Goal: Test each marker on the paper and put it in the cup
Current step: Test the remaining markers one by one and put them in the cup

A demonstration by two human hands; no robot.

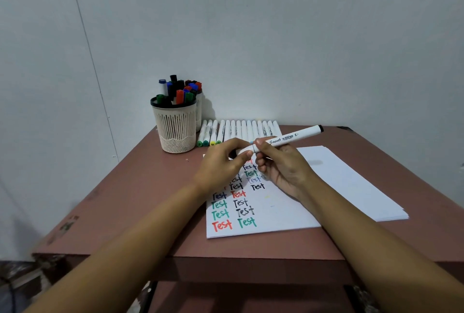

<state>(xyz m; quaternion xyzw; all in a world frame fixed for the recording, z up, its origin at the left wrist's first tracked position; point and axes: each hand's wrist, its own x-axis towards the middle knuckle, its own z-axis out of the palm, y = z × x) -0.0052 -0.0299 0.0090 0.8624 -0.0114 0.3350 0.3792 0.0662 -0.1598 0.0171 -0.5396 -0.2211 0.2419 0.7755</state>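
Head view, and both hands are up above the paper [276, 214], sharing one white marker [288, 138].

Who's got which end?

Barrel belongs to the right hand [283, 169], thumb and fingers curled round it. Over at the marker's left end, the left hand [221, 165] pinches the cap between its fingertips [247, 154]. The black-tipped end points up and to the far right.

Cap on or off?

Can't tell, the fingers cover the join.

And the paper itself?

Flat on the brown table [140, 199], with rows of "Test" in red, green and black down its left part. A plain stack of sheets [356, 182] lies partly under it, out to the right.

Where's the cup?

Far left on the table, a cream slotted cup [177, 129], upright and packed with capped pens [175, 91]. There's a second cup [199, 111] touching close behind it. Just right of them, along the far edge, a row of white markers [241, 130] lies side by side.
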